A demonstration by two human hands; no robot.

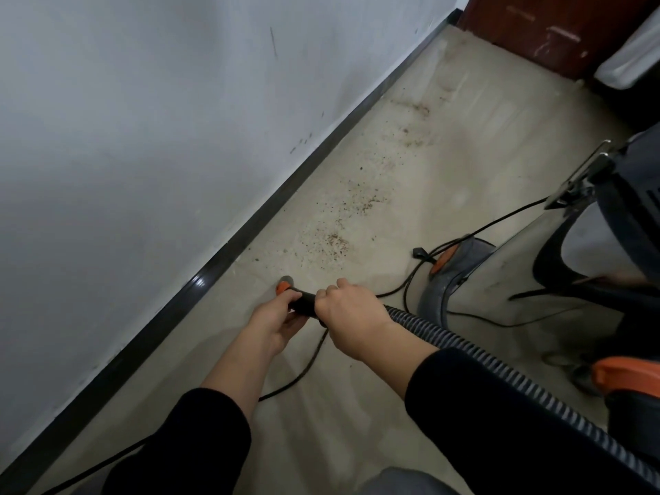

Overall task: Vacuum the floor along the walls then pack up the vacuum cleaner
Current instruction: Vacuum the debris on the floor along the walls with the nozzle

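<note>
Hose end (303,302): a black rigid tube with an orange collar. Its mouth is down on the floor (357,416), just beside the skirting board (250,226).
Left hand (276,321): curled round the tube from below, next to the collar.
Right hand (351,309): wrapped over the tube where the ribbed hose (464,355) joins it.
Handling: we judge the tube stiff and light. The ribbed hose looks springy and likely to tug back toward the vacuum cleaner (635,209). We would grip the rigid part, never the ribs.
Debris (339,237): brown crumbs lie strewn ahead along the wall (143,137), not yet picked up.
Edges: the skirting board runs straight, so we reckon the mouth can slide along it.
Room: we see open floor ahead as far as the brown door (535,30).
Hazards: the power cord (514,214) loops under the hands and its plug (420,252) lies loose near the crumbs. The vacuum cleaner crowds the right side.
</note>
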